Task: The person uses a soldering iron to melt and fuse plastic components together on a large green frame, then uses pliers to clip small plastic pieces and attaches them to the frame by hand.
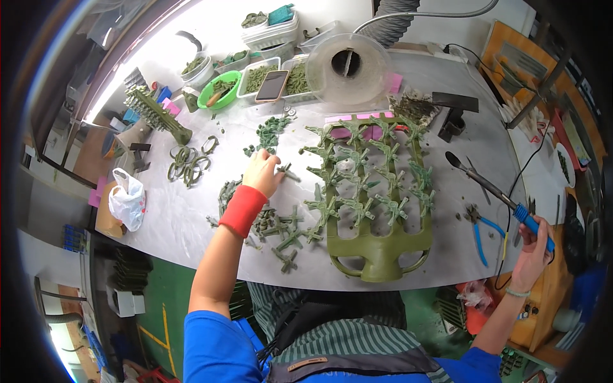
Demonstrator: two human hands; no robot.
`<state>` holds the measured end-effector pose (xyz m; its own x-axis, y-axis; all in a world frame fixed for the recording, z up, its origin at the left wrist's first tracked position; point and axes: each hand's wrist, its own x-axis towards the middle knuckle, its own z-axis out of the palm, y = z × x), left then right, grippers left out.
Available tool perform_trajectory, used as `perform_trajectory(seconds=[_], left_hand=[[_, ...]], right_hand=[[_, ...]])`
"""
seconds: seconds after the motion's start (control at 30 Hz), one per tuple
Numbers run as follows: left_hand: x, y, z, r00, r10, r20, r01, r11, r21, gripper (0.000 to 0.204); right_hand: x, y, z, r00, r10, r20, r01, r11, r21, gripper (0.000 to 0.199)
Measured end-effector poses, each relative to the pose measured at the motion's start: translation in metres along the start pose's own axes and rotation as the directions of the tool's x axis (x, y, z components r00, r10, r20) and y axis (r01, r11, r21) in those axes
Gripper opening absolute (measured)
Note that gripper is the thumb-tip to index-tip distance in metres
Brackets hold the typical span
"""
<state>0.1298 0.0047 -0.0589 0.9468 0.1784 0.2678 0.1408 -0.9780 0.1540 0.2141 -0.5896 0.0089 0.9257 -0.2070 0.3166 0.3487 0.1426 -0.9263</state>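
Observation:
My left hand [260, 171], in a red wristband, is over the table with its fingers closed on a small green cross-shaped piece [291, 173]. Loose green pieces [288, 235] of the same kind lie below it, and darker green bits [271, 131] just beyond. At the right, my right hand [531, 249] grips the blue handle of a corded tool [491, 187] with a dark spoon-like tip, raised over the table edge. Between the hands lies an olive-green branched frame [380, 247], its parallel bars carrying rows of green cross-shaped pieces [391, 205].
Blue-handled pliers [480, 231] lie right of the frame. Behind stand a clear round hood [348, 64], tubs of green pieces [258, 78] with a phone [272, 85] on top, and a green bowl [219, 89]. Green rings [186, 165] and a white plastic bag [127, 199] are left.

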Motion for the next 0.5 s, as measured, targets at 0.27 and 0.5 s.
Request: perform_trajectory(seconds=[0.27, 0.5], left_hand=[[0.007, 0.001, 0.017, 0.996, -0.022, -0.092, 0.008, 0.988, -0.151, 0.025], [0.031, 0.005, 0.024, 0.927, -0.374, -0.026, 0.374, 0.927, -0.002, 0.038]], right_hand=[[0.002, 0.0, -0.002, 1.0, 0.015, -0.021, -0.015, 1.0, -0.013, 0.025], [0.003, 0.0, -0.002, 1.0, 0.009, -0.013, -0.009, 1.0, -0.015, 0.025]])
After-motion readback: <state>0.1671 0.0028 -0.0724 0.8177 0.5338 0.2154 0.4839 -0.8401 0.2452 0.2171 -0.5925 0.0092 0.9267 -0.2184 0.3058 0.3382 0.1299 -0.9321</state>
